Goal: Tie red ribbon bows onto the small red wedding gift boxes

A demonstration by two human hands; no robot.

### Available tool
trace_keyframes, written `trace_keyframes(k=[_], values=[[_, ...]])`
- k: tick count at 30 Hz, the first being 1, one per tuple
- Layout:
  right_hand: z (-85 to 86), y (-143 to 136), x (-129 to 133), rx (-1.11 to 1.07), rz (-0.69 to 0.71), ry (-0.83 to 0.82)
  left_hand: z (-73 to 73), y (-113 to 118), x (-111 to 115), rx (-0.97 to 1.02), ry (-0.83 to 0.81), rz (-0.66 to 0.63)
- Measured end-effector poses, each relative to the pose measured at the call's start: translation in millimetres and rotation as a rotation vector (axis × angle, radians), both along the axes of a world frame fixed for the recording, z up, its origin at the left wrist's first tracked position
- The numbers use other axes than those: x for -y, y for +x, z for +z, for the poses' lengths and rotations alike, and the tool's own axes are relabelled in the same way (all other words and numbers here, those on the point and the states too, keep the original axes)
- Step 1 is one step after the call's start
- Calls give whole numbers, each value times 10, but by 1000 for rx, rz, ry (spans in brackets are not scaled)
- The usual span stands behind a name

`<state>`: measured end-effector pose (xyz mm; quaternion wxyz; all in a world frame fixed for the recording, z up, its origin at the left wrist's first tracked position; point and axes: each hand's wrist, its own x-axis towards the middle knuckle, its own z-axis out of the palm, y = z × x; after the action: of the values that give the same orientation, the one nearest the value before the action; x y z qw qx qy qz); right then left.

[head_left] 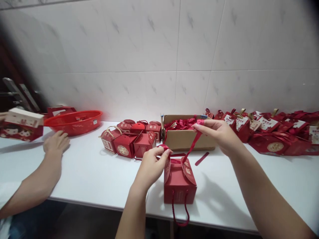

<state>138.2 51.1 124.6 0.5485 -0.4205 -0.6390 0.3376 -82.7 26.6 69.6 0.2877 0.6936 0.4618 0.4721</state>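
Note:
A small red gift box (179,186) stands upright near the table's front edge, its rope handle hanging down the near side. A red ribbon (193,146) runs across the box's top between the rounded flaps. My left hand (152,166) pinches one end of it, just left of the flaps. Higher up and to the right, my right hand (219,134) pinches the other end, drawn up taut from the box. Behind the box sits an open cardboard carton (189,139) full of red ribbons. A loose strip of ribbon (201,159) lies on the table beside the box.
Several red gift boxes (124,146) stand left of the carton. Many filled red boxes and bags (276,146) line the right side along the tiled wall. At left, a co-worker's hand (56,142) rests by a red plastic basin (74,124); a printed box (22,127) is held there.

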Motion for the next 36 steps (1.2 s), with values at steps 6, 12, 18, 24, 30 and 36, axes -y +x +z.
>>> trace_keyframes(k=[6,12,18,24,30,36], values=[[247,-137,135,387,15,82,212,56,12,-55,47,-33],[239,-193,126,474,223,108,232,95,94,147,85,12],[244,-213,83,208,349,20,136,180,76,339,138,90],[174,-337,20,-8,591,-143,96,239,67,446,284,220],[145,-469,72,161,646,-183,42,201,72,385,294,191],[88,-532,22,164,680,-187,12,141,102,141,202,120]])
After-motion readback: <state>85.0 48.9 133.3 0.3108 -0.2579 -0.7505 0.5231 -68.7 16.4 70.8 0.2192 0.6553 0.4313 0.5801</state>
